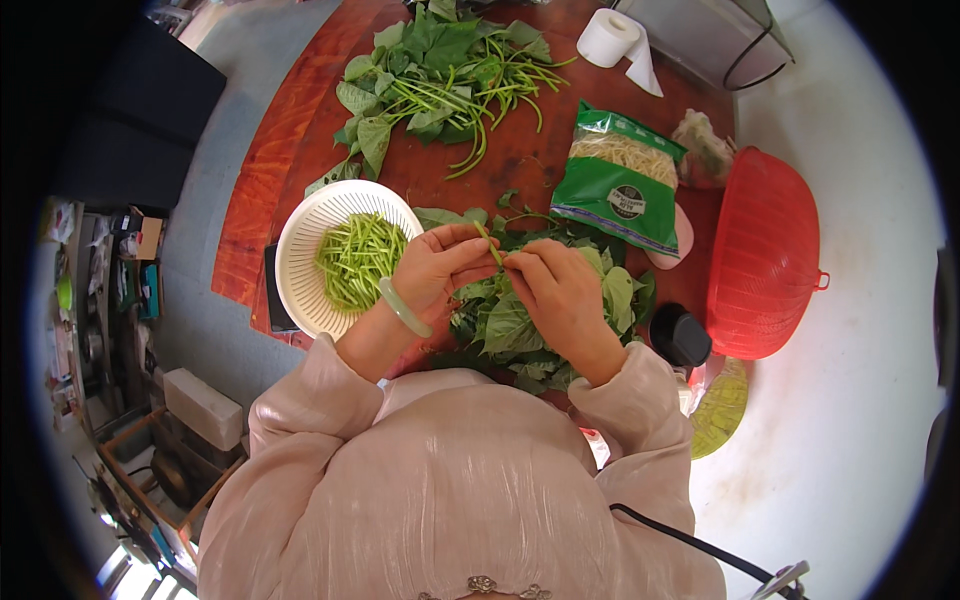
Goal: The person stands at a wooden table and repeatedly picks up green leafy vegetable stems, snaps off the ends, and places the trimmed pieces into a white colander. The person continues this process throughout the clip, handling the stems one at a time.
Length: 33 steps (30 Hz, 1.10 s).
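Between my two hands, above the reddish wooden table, is a short green stem. My left hand, with a pale green bangle at the wrist, grips it with thumb and fingers. The fingertips of my right hand pinch its lower end. Beside my left wrist stands a white slotted plastic basket holding a heap of cut green stems. Broad green leaves are piled under and around my right hand. A bunch of long-stemmed leafy greens lies at the far side of the table.
Right of the leaves lie a green plastic package of pale strands, a black container and a red mesh basket against the wall. A paper roll sits at the far right. Cluttered shelves stand on the left.
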Tool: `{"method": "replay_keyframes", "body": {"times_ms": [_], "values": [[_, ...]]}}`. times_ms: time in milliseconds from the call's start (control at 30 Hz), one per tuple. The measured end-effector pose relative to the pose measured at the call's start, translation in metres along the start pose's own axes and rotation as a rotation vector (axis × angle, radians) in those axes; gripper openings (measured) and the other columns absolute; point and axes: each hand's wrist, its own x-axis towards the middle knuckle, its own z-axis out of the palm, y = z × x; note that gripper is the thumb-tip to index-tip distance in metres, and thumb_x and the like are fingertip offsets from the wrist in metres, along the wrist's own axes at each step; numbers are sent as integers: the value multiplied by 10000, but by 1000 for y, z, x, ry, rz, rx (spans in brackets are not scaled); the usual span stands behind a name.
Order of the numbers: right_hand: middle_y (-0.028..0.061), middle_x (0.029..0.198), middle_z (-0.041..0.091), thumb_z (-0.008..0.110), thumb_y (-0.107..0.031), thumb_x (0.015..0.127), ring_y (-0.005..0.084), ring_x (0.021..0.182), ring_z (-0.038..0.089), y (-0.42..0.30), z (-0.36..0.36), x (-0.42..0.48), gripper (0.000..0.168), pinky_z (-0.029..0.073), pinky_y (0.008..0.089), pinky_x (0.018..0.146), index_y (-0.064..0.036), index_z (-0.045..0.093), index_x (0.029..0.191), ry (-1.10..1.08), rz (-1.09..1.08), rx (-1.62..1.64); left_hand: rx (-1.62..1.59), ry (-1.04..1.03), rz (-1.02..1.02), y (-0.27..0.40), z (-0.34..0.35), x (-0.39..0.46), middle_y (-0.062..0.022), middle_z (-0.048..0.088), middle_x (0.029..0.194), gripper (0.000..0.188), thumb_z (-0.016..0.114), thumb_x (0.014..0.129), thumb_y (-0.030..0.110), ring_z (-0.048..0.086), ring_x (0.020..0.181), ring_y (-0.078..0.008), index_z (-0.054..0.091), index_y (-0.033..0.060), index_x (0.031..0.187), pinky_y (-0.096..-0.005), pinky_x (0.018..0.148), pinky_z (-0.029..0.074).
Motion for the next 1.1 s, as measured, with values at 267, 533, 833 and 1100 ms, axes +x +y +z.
{"method": "replay_keyframes", "body": {"times_ms": [267, 533, 833, 1100], "values": [[44, 763, 519, 611, -10, 690, 169, 632, 550, 18, -4, 10, 144, 439, 265, 555, -38, 522, 799, -56, 244, 311, 225, 4, 37, -1, -3, -4, -95, 615, 915, 200, 580, 802, 64, 618, 814, -187, 549, 7, 991, -288, 714, 520], [52, 760, 579, 565, 24, 749, 121, 673, 572, 14, -8, -10, 120, 450, 227, 589, -21, 549, 860, -13, 551, 581, 2, -62, -25, -3, -6, -1, -104, 602, 953, 193, 552, 818, 65, 591, 919, -220, 537, 10, 1003, -322, 833, 479], [86, 807, 562, 621, 7, 699, 249, 682, 575, -1, -2, -8, 159, 466, 309, 570, -27, 584, 849, -21, 285, 335, -147, -132, -88, -10, -9, 5, -105, 596, 981, 172, 525, 831, 40, 579, 944, -202, 542, 26, 1002, -313, 861, 465], [71, 766, 522, 627, -17, 679, 237, 653, 554, -4, -3, -2, 170, 457, 320, 546, -50, 527, 813, -47, 155, 165, -168, -110, -132, -10, -4, -1, -97, 587, 1005, 217, 541, 831, 58, 573, 947, -188, 535, 22, 1045, -303, 858, 461]]}}
